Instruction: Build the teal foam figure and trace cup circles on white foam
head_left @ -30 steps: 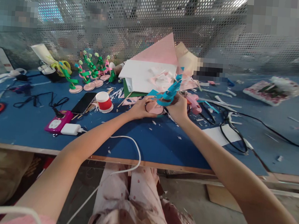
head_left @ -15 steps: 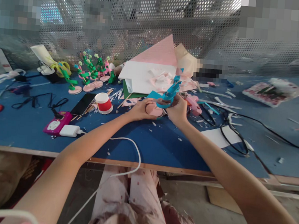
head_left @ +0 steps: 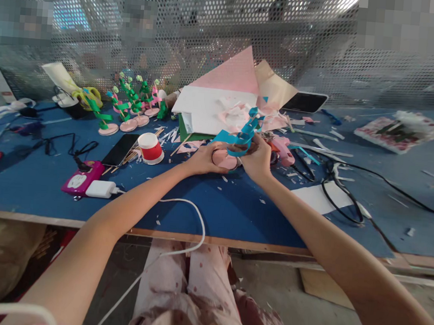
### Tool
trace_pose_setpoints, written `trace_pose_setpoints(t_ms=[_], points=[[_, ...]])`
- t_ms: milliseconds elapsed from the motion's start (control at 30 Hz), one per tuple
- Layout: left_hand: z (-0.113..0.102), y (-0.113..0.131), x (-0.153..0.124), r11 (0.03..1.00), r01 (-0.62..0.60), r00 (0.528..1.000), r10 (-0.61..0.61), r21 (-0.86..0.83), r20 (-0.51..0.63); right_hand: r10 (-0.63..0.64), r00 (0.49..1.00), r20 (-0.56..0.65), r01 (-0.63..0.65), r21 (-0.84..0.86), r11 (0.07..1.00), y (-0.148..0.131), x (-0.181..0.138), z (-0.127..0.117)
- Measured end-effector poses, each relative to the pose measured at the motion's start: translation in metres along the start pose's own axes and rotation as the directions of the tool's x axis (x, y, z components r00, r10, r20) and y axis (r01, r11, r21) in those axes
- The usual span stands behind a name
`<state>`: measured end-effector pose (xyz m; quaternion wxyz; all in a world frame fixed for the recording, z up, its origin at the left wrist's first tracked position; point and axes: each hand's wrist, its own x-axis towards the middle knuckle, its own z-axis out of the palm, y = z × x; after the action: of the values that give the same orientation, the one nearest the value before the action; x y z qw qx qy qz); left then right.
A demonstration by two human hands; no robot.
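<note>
My left hand (head_left: pixel 204 159) is closed around the edge of a pink round disc (head_left: pixel 225 159), thumb and fingers curled about its rim. My right hand (head_left: pixel 258 160) pinches a curled blue paper strip (head_left: pixel 250 127), which winds in a spiral above the disc's right side. Its fingertips are partly hidden behind the strip. A flat blue paper piece (head_left: pixel 224 136) sticks out to the left of the spiral. Just right of my right hand lies a pink glue gun (head_left: pixel 284 151). Whether the strip touches the disc, I cannot tell.
A red and white paper cup (head_left: pixel 151 148), a black phone (head_left: pixel 121 149) and a purple power strip (head_left: pixel 83 178) lie left. Several paper spirals on pink discs (head_left: pixel 108 129) stand behind. White board (head_left: pixel 202 106), paper scraps and black cables (head_left: pixel 348 213) spread across the blue table.
The blue spiral has tilted slightly and sits a little lower. My hands keep nearly the same places and grips. The view has shifted slightly.
</note>
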<state>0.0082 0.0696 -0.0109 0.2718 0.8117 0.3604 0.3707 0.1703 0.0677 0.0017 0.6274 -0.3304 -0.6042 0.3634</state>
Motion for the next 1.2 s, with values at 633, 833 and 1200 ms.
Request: trace_pose_setpoints(t_ms=[633, 833, 1200], points=[[-0.0008, -0.0009, 0.0011, 0.998, 0.067, 0.998, -0.067, -0.006, -0.015, -0.02, 1.0, 0.0, 0.02, -0.05, 0.999, -0.0029, -0.0042, 0.0028], [-0.0019, -0.0029, 0.0038, 0.987, 0.152, 0.987, -0.155, -0.049, -0.047, 0.011, 1.0, 0.009, -0.01, -0.03, 1.0, -0.0041, -0.0031, 0.005], [-0.0016, -0.0058, 0.0053, 0.964, 0.132, 0.991, -0.124, -0.229, 0.052, 0.039, 0.995, 0.091, -0.039, 0.005, 0.999, 0.0039, -0.0023, 0.0058]])
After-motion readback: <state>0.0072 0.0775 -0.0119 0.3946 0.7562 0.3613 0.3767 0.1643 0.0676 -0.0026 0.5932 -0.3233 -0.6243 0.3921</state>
